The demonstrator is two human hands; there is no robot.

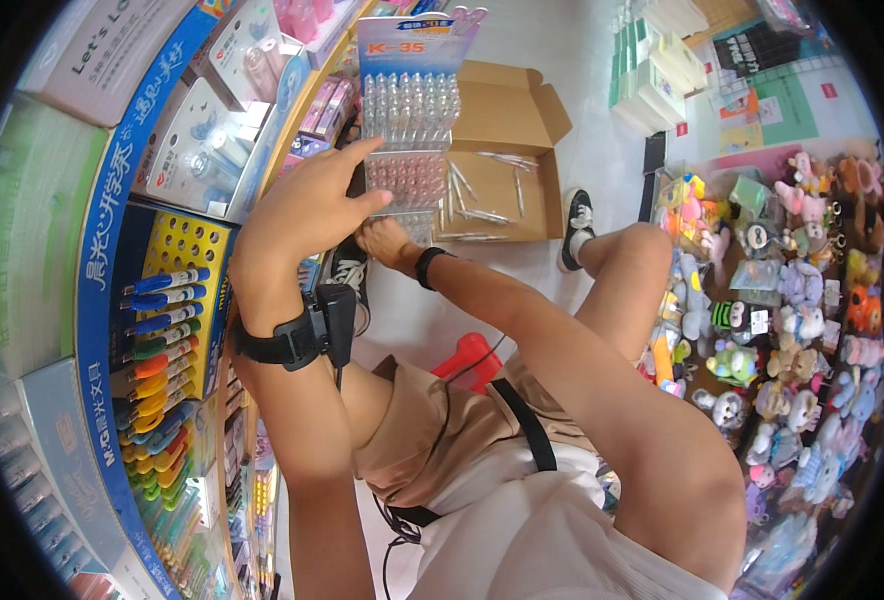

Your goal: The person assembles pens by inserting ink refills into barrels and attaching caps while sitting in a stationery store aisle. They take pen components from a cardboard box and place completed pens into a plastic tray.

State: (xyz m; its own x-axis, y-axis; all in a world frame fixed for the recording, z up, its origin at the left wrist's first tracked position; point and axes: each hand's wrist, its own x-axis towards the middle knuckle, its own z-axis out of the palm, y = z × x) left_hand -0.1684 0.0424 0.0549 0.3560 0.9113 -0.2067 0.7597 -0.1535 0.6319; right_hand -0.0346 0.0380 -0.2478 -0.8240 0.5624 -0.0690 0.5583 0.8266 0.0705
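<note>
A pen display box (410, 130) with a blue header card stands in front of me. Clear-capped pens (412, 100) fill its upper rows, and pink-tipped pens (405, 180) sit below them. My left hand (327, 205) is at its left side, thumb and forefinger spread apart, with nothing seen between them. Low at the front of the box, my right hand (390, 242) has its fingers curled against the lower edge; the fingertips are partly hidden. Just right of the display, an open cardboard box (497, 110) on the floor holds several loose white pens (487, 213).
Shelves with a blue edge strip (92, 300) run along my left, carrying a yellow rack (187, 245) of colourful pens. Plush toys (797, 330) hang on the right. Part of a red stool (470, 362) shows beneath me. White boxes (652, 85) are stacked at the far right.
</note>
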